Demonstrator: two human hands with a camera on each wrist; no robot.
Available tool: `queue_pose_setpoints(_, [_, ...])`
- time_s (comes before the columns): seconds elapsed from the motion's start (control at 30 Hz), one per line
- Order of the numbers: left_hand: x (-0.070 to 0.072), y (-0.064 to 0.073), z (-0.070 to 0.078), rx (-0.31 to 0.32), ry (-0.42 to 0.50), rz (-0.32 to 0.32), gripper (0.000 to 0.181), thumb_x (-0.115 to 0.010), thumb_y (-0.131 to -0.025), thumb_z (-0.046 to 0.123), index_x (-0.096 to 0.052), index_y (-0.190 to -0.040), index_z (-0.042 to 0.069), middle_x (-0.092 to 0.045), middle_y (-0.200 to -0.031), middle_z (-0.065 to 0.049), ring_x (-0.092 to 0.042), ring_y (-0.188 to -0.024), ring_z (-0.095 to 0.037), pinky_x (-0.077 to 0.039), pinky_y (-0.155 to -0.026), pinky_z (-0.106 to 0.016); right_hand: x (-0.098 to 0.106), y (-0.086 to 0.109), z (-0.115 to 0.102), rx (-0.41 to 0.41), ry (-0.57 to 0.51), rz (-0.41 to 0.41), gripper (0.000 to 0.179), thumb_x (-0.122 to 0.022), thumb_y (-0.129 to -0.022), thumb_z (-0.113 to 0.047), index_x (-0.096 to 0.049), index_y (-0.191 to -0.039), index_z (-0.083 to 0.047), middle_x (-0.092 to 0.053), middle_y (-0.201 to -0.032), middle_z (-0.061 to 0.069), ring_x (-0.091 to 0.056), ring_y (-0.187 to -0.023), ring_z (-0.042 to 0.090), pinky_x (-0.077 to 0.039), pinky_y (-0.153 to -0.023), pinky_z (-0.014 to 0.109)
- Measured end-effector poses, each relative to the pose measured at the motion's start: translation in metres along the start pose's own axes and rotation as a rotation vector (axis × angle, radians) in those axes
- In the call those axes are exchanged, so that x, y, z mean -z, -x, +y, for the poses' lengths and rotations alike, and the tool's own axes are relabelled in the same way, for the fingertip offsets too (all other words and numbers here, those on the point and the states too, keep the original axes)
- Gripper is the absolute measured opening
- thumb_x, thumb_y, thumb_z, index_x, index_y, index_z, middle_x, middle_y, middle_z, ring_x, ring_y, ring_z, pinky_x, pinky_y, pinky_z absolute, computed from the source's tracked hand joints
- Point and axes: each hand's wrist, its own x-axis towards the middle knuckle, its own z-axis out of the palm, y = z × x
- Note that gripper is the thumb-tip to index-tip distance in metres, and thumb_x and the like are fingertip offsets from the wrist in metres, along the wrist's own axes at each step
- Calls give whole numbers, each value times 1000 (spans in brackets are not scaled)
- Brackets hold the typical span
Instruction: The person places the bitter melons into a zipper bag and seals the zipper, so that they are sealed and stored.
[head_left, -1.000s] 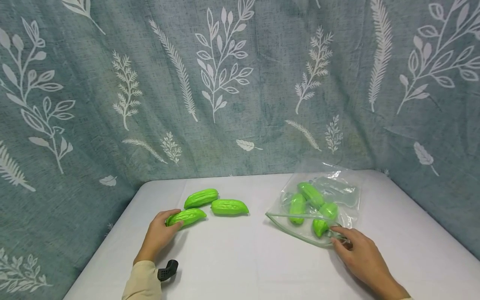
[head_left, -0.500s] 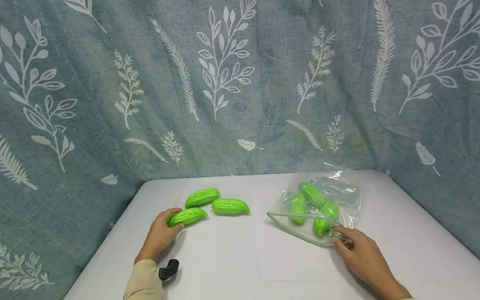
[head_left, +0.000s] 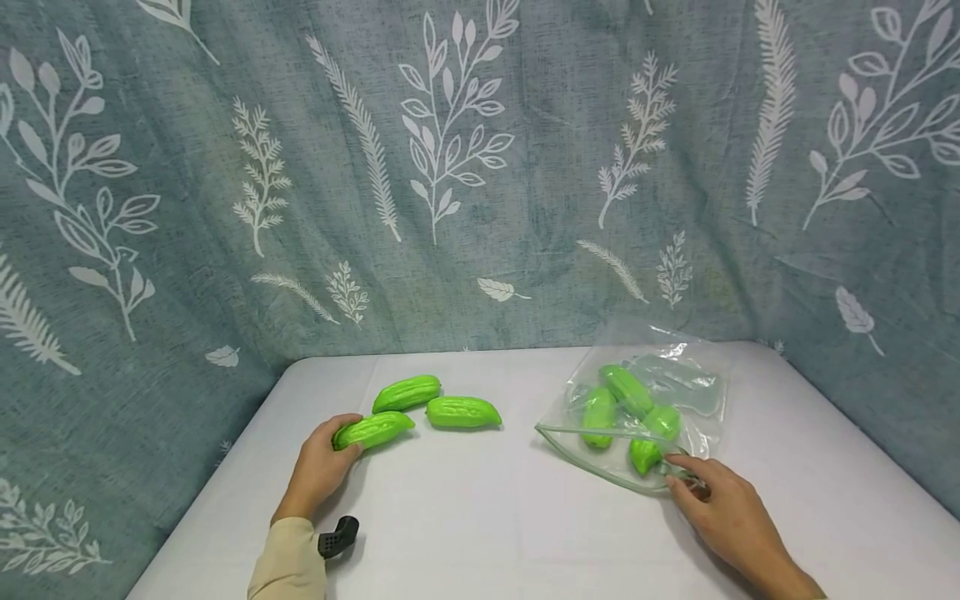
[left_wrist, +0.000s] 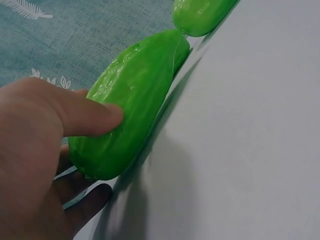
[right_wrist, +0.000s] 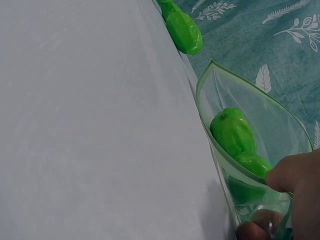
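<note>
At the left of the table, my left hand (head_left: 318,467) grips the near end of a bright green bitter melon (head_left: 375,430). In the left wrist view the thumb (left_wrist: 102,118) lies across its side, with fingers behind and below. Two more bitter melons lie just beyond, one at the back (head_left: 407,393) and one to the right (head_left: 463,412). My right hand (head_left: 723,512) pinches the near right corner of a clear zip bag (head_left: 581,468). Several bitter melons (head_left: 598,418) are inside it, and its mouth gapes toward me in the right wrist view.
A white cloth covers the table (head_left: 480,525), which ends against a blue-green curtain (head_left: 480,275) with white leaf prints. A black wrist camera (head_left: 339,537) sticks out from the left sleeve (head_left: 288,562).
The left thumb has drawn in closer on the bitter melon, which has risen very slightly. My right hand and the bag stay as they were; the whole view has drifted a little.
</note>
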Motion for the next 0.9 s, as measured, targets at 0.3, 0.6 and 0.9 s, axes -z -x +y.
queue_pose_setpoints(0.3, [2, 1, 6, 2, 51, -3, 45, -67, -96, 11, -56, -139, 8, -49, -146, -17, -43, -136, -36, -34, -110, -55, 0, 0, 1, 7, -1, 6, 32, -74, -92, -22, -71, -123, -12, -71, -101, 7, -68, -84, 23, -55, -73, 46])
queue_pose_setpoints(0.6, [-4, 1, 12, -14, 105, 2, 45, -69, -95, 14, -58, -139, 11, -56, -140, -14, -53, -122, -31, -42, -99, -50, 0, 0, 2, -33, -14, -42, 34, -72, -94, -24, -69, -125, -11, -70, -106, 10, -68, -88, 27, -55, -76, 51])
queue_pose_setpoints(0.9, [-10, 2, 26, -31, 136, -25, 47, -71, -95, 20, -57, -140, 12, -57, -136, -13, -54, -120, -31, -45, -95, -49, -1, 0, 4, -5, -13, -2, 32, -73, -92, -22, -71, -122, -12, -71, -102, 7, -68, -85, 24, -55, -75, 49])
